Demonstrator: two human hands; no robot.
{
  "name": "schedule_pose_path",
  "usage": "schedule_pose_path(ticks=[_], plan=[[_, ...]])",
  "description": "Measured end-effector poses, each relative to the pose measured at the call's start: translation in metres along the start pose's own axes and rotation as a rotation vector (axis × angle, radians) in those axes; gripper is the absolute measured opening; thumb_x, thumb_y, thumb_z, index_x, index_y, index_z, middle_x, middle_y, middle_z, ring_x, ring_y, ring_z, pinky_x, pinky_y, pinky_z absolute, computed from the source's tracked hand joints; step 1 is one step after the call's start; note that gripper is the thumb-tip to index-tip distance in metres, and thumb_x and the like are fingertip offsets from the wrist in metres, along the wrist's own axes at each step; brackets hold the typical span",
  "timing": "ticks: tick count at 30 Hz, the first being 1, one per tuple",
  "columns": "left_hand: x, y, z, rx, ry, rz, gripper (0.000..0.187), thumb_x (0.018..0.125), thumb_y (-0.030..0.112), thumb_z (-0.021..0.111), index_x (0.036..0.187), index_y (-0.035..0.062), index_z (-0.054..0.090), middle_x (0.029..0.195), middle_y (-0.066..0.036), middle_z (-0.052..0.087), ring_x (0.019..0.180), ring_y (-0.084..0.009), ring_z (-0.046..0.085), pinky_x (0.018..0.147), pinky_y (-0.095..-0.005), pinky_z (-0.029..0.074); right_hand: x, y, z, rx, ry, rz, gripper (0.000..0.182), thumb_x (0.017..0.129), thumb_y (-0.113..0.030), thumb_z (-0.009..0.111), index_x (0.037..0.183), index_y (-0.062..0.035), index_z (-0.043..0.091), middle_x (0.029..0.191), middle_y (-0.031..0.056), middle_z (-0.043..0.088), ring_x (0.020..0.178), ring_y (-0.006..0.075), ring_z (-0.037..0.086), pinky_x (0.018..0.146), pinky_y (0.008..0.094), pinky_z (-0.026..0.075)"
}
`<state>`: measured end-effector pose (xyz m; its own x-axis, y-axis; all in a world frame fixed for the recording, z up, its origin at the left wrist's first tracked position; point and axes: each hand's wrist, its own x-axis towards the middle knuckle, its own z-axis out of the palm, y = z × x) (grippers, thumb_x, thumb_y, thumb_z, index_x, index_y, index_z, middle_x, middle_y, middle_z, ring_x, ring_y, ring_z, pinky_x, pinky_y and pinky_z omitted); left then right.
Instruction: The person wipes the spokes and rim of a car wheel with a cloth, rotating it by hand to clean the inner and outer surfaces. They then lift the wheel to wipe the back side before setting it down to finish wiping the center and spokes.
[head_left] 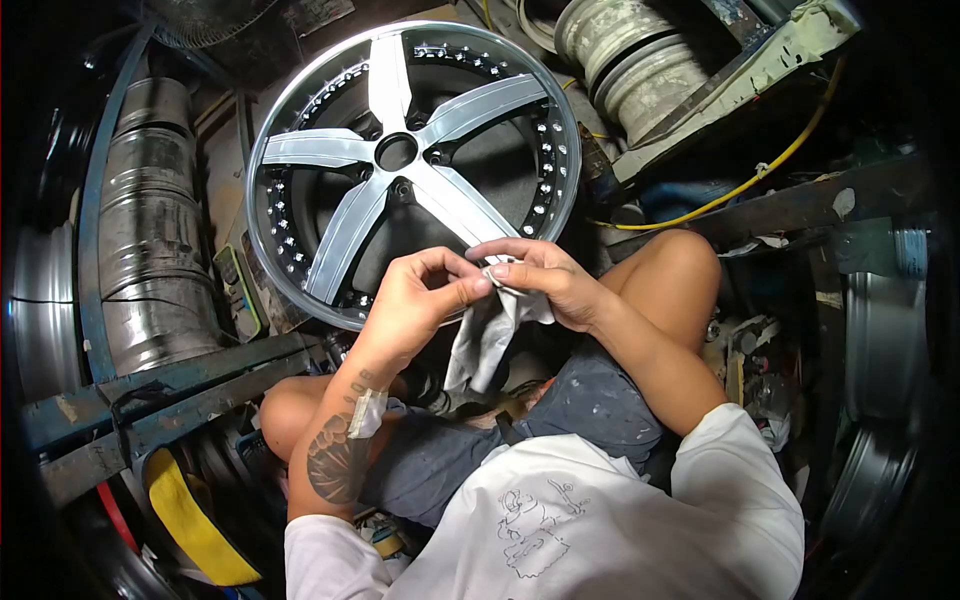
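Note:
A five-spoke alloy wheel rim point(390, 80) with a polished lip and a ring of small bolts lies in front of my knees. Over its near edge, my left hand point(432, 288) and my right hand point(545, 278) meet at the fingertips. Both pinch the top of a whitish-grey cloth point(485, 340), which hangs down in folds toward my lap. The fingers of my right hand are bent around the cloth's upper corner. My left thumb and forefinger press together at the same spot, and anything small between them is hidden.
Stacked metal wheel barrels point(150, 220) stand at the left, with more dusty rims point(635, 70) at upper right. A yellow hose point(745, 185) curves along the right. Steel frame bars point(200, 390) and a yellow band point(200, 520) are at lower left.

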<state>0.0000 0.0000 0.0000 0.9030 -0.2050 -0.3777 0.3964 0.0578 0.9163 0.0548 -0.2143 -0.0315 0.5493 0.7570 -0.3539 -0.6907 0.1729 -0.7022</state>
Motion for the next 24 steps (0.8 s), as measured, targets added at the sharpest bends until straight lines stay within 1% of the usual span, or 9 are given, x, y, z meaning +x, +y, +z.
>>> schedule_pose_path(ticks=[3,6,9,10,13,14,18,21,24], plan=[[0.002,0.005,-0.013,-0.164,0.113,-0.072,0.013,0.094,0.021,0.069,0.096,0.0090,0.066,0.077,0.009,0.057,0.066,0.0017,0.047,0.057,-0.0150,0.032,0.007,0.000,0.007,-0.004,-0.036,-0.081,0.048,0.092,-0.017,0.069,0.134,0.0002,0.056,0.116,0.0060,0.066,0.105,0.0102,0.061,0.095,0.0260,0.047],[-0.003,0.006,-0.022,-0.238,0.145,-0.155,0.012,0.094,0.022,0.068,0.093,0.0114,0.063,0.069,0.011,0.048,0.055,0.0018,0.041,0.047,-0.0154,0.025,0.011,0.005,0.006,-0.149,0.011,-0.180,0.048,0.092,-0.019,0.068,0.135,-0.0005,0.055,0.109,0.0035,0.068,0.099,0.0092,0.063,0.093,0.0257,0.047],[-0.001,0.004,-0.021,-0.151,0.161,-0.150,0.013,0.094,0.022,0.069,0.093,0.0106,0.063,0.070,0.010,0.050,0.057,0.0011,0.041,0.049,-0.0162,0.027,0.006,-0.001,0.006,-0.148,0.023,-0.100,0.053,0.093,-0.016,0.065,0.141,-0.0009,0.048,0.124,0.0092,0.063,0.113,0.0141,0.060,0.098,0.0295,0.046],[0.003,-0.003,-0.019,-0.096,0.128,-0.059,0.015,0.093,0.022,0.071,0.093,0.0089,0.064,0.072,0.009,0.052,0.061,-0.0002,0.042,0.054,-0.0176,0.030,0.005,0.002,0.012,-0.076,0.000,-0.127,0.059,0.091,-0.024,0.072,0.141,-0.0029,0.047,0.113,0.0045,0.065,0.101,0.0088,0.059,0.089,0.0243,0.045],[-0.002,-0.001,-0.010,-0.087,0.087,-0.106,0.018,0.090,0.023,0.076,0.089,0.0083,0.065,0.073,0.009,0.054,0.062,0.0003,0.040,0.054,-0.0182,0.027,0.006,0.011,0.016,-0.255,0.078,-0.172,0.057,0.091,-0.026,0.074,0.138,-0.0051,0.049,0.113,0.0055,0.061,0.106,0.0095,0.056,0.090,0.0248,0.044],[-0.001,-0.004,-0.010,-0.099,0.087,-0.087,0.018,0.090,0.023,0.075,0.090,0.0082,0.065,0.073,0.009,0.054,0.062,0.0003,0.040,0.054,-0.0182,0.027,0.007,0.014,0.011,-0.306,0.061,-0.130,0.047,0.091,-0.015,0.068,0.134,-0.0043,0.052,0.113,0.0062,0.062,0.107,0.0103,0.057,0.092,0.0259,0.045],[0.002,-0.012,-0.015,-0.175,0.083,-0.077,0.017,0.096,0.024,0.068,0.094,0.0082,0.062,0.074,0.008,0.053,0.063,-0.0002,0.043,0.056,-0.0181,0.031,0.007,0.009,0.004,-0.217,0.083,-0.126,0.047,0.082,0.001,0.050,0.128,-0.0019,0.055,0.111,0.0081,0.066,0.103,0.0101,0.061,0.088,0.0264,0.049],[0.001,-0.009,-0.012,-0.243,0.124,-0.097,0.018,0.099,0.027,0.064,0.096,0.0090,0.061,0.073,0.009,0.051,0.063,0.0002,0.040,0.055,-0.0183,0.030,0.004,0.004,-0.003,-0.158,0.091,-0.077,0.046,0.082,0.001,0.052,0.127,-0.0016,0.056,0.108,0.0072,0.068,0.097,0.0098,0.063,0.087,0.0263,0.049],[0.002,-0.011,-0.006,-0.258,0.183,-0.093,0.020,0.100,0.029,0.062,0.096,0.0100,0.060,0.075,0.010,0.050,0.062,0.0009,0.038,0.055,-0.0182,0.028,0.003,0.003,-0.001,-0.178,0.102,-0.065,0.037,0.088,-0.006,0.061,0.125,-0.0004,0.057,0.104,0.0059,0.068,0.092,0.0098,0.064,0.084,0.0248,0.049]])
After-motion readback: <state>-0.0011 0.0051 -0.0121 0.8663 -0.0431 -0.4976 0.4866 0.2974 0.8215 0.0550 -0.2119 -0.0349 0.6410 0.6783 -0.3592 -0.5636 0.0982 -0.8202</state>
